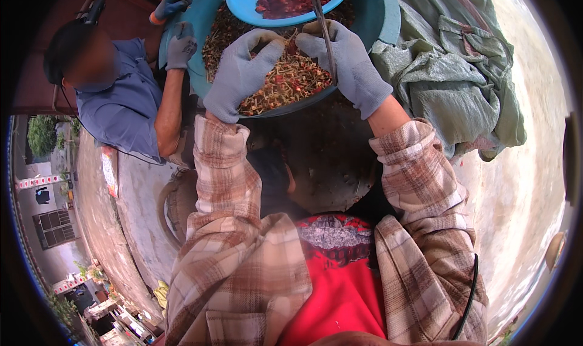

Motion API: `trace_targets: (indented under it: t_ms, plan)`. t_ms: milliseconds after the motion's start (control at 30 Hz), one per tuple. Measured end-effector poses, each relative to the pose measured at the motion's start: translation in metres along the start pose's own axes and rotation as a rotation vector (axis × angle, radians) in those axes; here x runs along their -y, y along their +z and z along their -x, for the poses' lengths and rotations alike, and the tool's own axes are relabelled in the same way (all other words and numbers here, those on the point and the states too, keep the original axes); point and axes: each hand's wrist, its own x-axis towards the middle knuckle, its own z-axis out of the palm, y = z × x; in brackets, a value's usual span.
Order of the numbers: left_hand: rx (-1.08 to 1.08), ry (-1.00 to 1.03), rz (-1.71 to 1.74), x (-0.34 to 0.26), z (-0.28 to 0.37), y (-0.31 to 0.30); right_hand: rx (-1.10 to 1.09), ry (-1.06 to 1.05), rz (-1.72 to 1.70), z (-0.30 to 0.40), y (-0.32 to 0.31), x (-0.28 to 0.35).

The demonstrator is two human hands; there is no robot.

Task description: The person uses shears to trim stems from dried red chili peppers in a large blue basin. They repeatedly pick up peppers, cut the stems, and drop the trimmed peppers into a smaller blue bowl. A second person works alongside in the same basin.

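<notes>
My left hand (248, 70), in a grey knit work glove, is over a large teal plastic tub (389, 16), its fingertips bent near the thumb. My right hand (339, 57), gloved alike, holds a long thin dark metal tool (322, 32), perhaps tongs or scissors, slanting across the palm. Its fingers are pinched beside the left fingertips, with a dark red bit, perhaps dried chili, between the hands. Below them lie many dried stems and red pieces (291, 82) in the tub. A blue plastic basin (246, 9) with dark red dried pieces (294, 0) sits at the tub's far side.
At the left a co-worker in a blue shirt (123, 100) has gloved hands at the tub's rim. Green woven sacks (455, 82) lie heaped on the right, against the tub. A round-rimmed object (166, 209) stands on the concrete floor (141, 227) at the lower left.
</notes>
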Motion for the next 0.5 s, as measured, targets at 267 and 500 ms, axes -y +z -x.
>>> trace_targets:
  t_ms: [267, 500]
  plan:
    - [-0.066, -0.083, 0.142, -0.006, 0.008, -0.002, 0.168, -0.166, -0.274, 0.003, 0.011, -0.007]
    - [-0.105, -0.082, 0.326, 0.003, 0.009, -0.003, 0.198, -0.241, -0.523, -0.008, 0.024, -0.019]
